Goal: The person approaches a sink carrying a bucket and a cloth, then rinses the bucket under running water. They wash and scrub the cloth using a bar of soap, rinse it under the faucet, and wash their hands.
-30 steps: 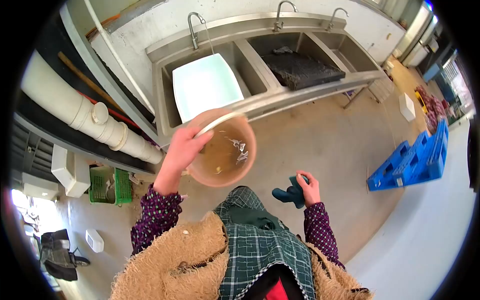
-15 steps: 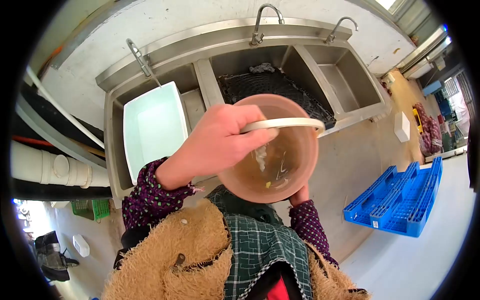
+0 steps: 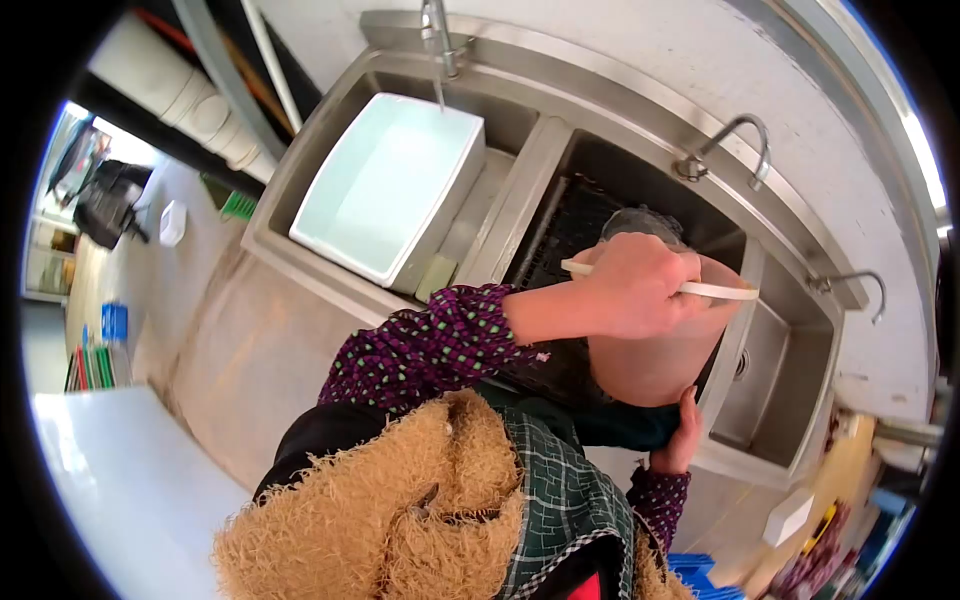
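Note:
A pinkish plastic bucket (image 3: 650, 365) is tilted over the middle basin, its mouth turned away from me toward the back wall. My left hand (image 3: 640, 285) is closed around its white handle (image 3: 725, 291). Low on the bucket's near side, my right hand (image 3: 682, 435) grips it by the base; some of its fingers are hidden behind it. A greyish, watery mass (image 3: 645, 222) shows just past the bucket's rim, and I cannot tell whether it is poured water or something lying in the basin. A black ridged mat (image 3: 570, 235) lines this basin.
In the left basin a white tub (image 3: 450, 215) of water stands under a running faucet (image 3: 440, 45). Another faucet (image 3: 740, 130) rises behind the middle basin, and a third (image 3: 860, 285) by the right basin (image 3: 765, 390). A blue pallet (image 3: 700, 575) is low at right.
The bucket has moved right over the middle basin and tipped away from me, so its outer side shows instead of its murky contents. My view has turned, and my right hand is more visible.

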`<move>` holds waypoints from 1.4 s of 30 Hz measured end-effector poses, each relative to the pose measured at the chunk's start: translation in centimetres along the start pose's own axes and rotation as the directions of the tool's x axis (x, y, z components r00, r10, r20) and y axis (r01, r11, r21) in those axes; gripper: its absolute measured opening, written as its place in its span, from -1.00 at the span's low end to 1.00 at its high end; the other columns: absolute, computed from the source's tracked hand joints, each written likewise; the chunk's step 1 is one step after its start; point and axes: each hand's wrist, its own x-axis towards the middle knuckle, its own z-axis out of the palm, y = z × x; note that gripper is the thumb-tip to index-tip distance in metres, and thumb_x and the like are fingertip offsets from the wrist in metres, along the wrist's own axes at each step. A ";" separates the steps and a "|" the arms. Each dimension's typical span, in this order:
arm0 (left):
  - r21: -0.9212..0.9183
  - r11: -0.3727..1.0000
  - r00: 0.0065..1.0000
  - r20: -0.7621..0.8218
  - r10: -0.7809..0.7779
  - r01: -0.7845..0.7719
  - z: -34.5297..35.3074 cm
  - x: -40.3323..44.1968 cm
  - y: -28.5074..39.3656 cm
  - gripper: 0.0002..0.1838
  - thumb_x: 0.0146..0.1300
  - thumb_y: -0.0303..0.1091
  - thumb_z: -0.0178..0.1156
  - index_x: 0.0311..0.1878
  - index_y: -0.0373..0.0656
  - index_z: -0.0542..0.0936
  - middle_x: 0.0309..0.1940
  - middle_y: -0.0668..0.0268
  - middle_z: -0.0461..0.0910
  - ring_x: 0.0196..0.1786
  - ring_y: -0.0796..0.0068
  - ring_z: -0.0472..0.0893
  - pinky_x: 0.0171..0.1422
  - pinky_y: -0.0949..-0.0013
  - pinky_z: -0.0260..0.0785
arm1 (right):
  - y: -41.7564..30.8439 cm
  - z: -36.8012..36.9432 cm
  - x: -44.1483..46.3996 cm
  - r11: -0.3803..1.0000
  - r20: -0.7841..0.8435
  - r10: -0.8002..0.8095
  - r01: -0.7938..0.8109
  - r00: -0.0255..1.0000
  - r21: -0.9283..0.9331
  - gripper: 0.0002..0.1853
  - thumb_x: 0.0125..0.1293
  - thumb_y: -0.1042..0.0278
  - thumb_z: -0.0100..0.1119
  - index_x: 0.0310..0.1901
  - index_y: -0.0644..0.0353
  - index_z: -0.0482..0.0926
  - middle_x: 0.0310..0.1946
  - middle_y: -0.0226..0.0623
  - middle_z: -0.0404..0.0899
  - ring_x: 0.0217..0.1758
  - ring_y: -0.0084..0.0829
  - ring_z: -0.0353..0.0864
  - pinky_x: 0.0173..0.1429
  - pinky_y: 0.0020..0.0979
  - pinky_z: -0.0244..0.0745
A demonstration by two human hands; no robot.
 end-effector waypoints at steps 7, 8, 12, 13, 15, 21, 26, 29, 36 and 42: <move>-0.091 0.968 0.969 -0.070 -0.239 0.232 -0.6 0.8 -4.8 -0.77 0.12 -0.18 0.29 -0.42 -0.15 0.59 -0.72 0.18 0.46 -0.63 0.18 0.53 -0.51 0.24 0.30 | -1.0 -0.3 8.1 0.992 0.147 0.066 -0.049 0.987 -0.113 -0.70 0.45 0.21 0.10 -0.14 0.33 0.60 -0.20 -0.37 0.65 -0.19 -0.61 0.57 -0.07 -0.55 0.44; -0.120 0.957 0.961 -0.055 -0.273 0.265 -1.1 0.8 -5.4 -0.76 0.16 -0.17 0.29 -0.41 -0.16 0.59 -0.71 0.24 0.48 -0.62 0.29 0.54 -0.51 0.29 0.29 | -1.4 0.3 8.4 0.991 0.151 0.075 -0.057 0.986 -0.119 -0.70 0.45 0.21 0.10 -0.14 0.33 0.60 -0.20 -0.37 0.65 -0.19 -0.61 0.57 -0.07 -0.55 0.44; -0.437 0.804 0.906 0.063 -0.419 0.402 -1.0 2.1 -8.0 -0.75 0.26 -0.19 0.27 -0.38 -0.19 0.56 -0.63 0.44 0.49 -0.57 0.62 0.53 -0.52 0.49 0.26 | -4.2 1.4 11.3 0.981 0.184 0.028 0.008 0.983 -0.194 -0.73 0.41 0.26 0.15 -0.11 0.35 0.60 -0.24 -0.38 0.64 -0.19 -0.58 0.58 -0.07 -0.55 0.45; -0.439 0.801 0.903 0.061 -0.424 0.406 -0.9 2.4 -8.3 -0.75 0.26 -0.19 0.27 -0.38 -0.19 0.56 -0.63 0.44 0.49 -0.57 0.62 0.53 -0.52 0.49 0.26 | -5.3 1.6 12.1 0.973 0.172 0.002 0.038 0.985 -0.229 -0.76 0.39 0.32 0.18 -0.11 0.37 0.61 -0.26 -0.40 0.64 -0.19 -0.61 0.57 -0.08 -0.56 0.43; -0.655 0.510 0.777 0.195 -0.599 0.557 -1.3 3.3 -8.4 -0.76 0.32 -0.22 0.24 -0.38 -0.18 0.55 -0.58 0.55 0.45 -0.54 0.78 0.46 -0.51 0.62 0.22 | -7.6 1.3 14.6 0.897 0.238 -0.032 0.133 0.971 -0.421 -0.75 0.38 0.34 0.19 -0.08 0.39 0.60 -0.26 -0.39 0.64 -0.18 -0.59 0.57 -0.07 -0.55 0.43; -0.620 0.343 0.516 0.118 -0.848 0.706 -3.5 -1.8 -14.0 -0.78 0.33 -0.21 0.22 -0.15 -0.18 0.60 -0.55 0.48 0.52 -0.54 0.67 0.59 -0.56 0.63 0.18 | -6.7 1.8 22.9 0.671 0.360 -0.008 0.271 0.933 -0.690 -0.74 0.36 0.37 0.20 -0.04 0.39 0.59 -0.28 -0.31 0.66 -0.23 -0.56 0.61 -0.08 -0.52 0.49; -0.755 0.304 0.486 0.022 -0.874 0.581 -3.8 -3.3 -16.5 -0.82 0.42 -0.28 0.12 -0.27 -0.15 0.56 -0.70 0.61 0.28 -0.72 0.82 0.11 -0.66 0.62 -0.09 | 0.9 -1.9 34.1 0.327 0.244 0.007 0.229 0.970 -0.917 -0.63 0.24 0.17 0.30 -0.03 0.25 0.61 -0.25 -0.14 0.68 -0.19 -0.30 0.68 -0.07 -0.32 0.55; -0.774 0.323 0.532 0.021 -0.847 0.544 -4.5 -3.0 -16.8 -0.78 0.44 -0.27 0.09 -0.37 -0.11 0.50 -0.72 0.61 0.23 -0.73 0.82 0.05 -0.68 0.61 -0.19 | 5.0 -3.0 41.7 -0.083 0.238 -0.165 0.227 0.957 -0.970 -0.45 0.16 0.02 0.31 0.17 0.02 0.50 0.12 -0.07 0.54 0.12 -0.08 0.56 0.14 -0.12 0.48; -0.654 0.328 0.468 0.044 -0.883 0.682 -4.1 -3.7 -16.9 -0.80 0.33 -0.22 0.14 -0.22 -0.17 0.56 -0.50 0.43 0.53 -0.52 0.67 0.49 -0.55 0.55 0.29 | 4.3 -0.2 50.2 -0.171 0.638 0.174 0.661 0.750 -0.731 -0.17 0.12 0.14 0.32 0.42 0.10 0.18 0.21 0.12 0.43 0.28 0.03 0.41 0.34 -0.09 0.35; -0.766 0.244 0.495 0.109 -0.862 0.595 -4.2 -0.9 -15.6 -0.82 0.28 -0.27 0.30 -0.35 -0.15 0.58 -0.66 0.55 0.37 -0.60 0.76 0.31 -0.57 0.56 0.10 | 8.3 -2.8 55.3 -0.513 0.503 0.231 0.543 0.833 -0.664 -0.63 0.07 0.15 0.31 -0.14 0.19 0.58 -0.22 0.03 0.66 -0.09 0.03 0.65 -0.03 -0.03 0.57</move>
